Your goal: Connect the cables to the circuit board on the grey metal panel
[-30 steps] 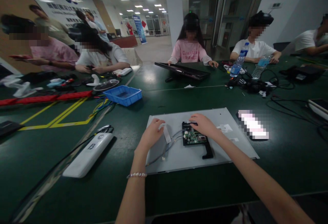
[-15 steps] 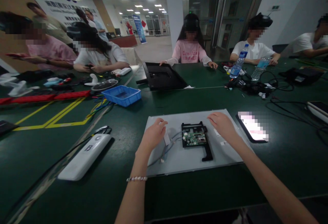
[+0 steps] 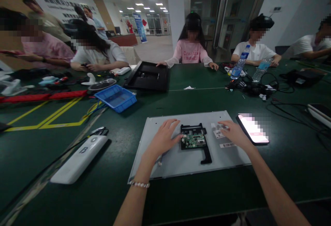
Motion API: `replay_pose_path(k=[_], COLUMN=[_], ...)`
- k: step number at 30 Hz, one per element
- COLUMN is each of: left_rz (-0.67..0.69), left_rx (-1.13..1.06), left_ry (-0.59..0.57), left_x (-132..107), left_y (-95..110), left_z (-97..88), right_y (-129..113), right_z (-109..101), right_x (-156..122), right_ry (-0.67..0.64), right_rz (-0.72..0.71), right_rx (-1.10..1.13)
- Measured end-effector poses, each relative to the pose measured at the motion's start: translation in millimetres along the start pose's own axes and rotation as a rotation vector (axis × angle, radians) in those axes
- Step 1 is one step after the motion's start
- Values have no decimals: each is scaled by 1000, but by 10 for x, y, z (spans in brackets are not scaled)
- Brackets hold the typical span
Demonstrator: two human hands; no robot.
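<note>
A pale metal panel (image 3: 191, 171) lies flat on the green table before me. Near its middle sits a green circuit board (image 3: 193, 140) in a black bracket (image 3: 206, 155) with a hooked lower arm. My left hand (image 3: 165, 137) is open over the panel's left part, its thumb at the board's left edge; whether it touches is unclear. Grey wires there are mostly hidden under this hand. My right hand (image 3: 234, 133) hovers by the panel's right side, fingers loosely bent and apart, holding nothing visible. Beneath its fingertips are white labels (image 3: 219, 134).
A lit phone (image 3: 253, 129) lies right of the panel, a white power bank (image 3: 80, 158) with cable to the left. Further off are a blue tray (image 3: 116, 98) and a black frame (image 3: 148, 78) touched by a person's hand (image 3: 162, 63). Two bottles (image 3: 240, 62) stand back right.
My left hand has moved right to the circuit board, fingers spreading. My right hand has shifted slightly right and down. Across the table, the black frame has slid left, and the blue tray has turned.
</note>
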State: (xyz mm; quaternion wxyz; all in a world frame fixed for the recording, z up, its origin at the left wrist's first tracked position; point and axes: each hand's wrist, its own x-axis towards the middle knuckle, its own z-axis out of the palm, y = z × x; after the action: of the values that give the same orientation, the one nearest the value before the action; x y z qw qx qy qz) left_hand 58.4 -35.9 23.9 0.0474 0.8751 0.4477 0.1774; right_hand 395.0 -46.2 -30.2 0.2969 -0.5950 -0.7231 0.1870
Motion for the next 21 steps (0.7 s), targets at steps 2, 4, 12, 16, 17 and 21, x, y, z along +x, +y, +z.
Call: replay_pose_path(k=[2,4,12,16,17,21], left_rz=[23,48,107,108,103,80], left_rx=[-33,-45,-78,-84,-79,-66], left_ry=[-47,-100,-214,-218,-214,-210], left_x=[-1,-3,-11,-16,-18,-29], left_y=[58,104,172,171,169,157], left_z=[7,22,110,130,133,151], right_y=[39,63,44,46,49,34], right_z=[4,24,29,23,29,80], right_x=[-10,-10,-11,5,12,34], right_ry=[-50,-69,-7,51,72,114], right_rz=[17,31,61,4,-9,-64], right_rx=[20,14,-5,-36,-59,-123])
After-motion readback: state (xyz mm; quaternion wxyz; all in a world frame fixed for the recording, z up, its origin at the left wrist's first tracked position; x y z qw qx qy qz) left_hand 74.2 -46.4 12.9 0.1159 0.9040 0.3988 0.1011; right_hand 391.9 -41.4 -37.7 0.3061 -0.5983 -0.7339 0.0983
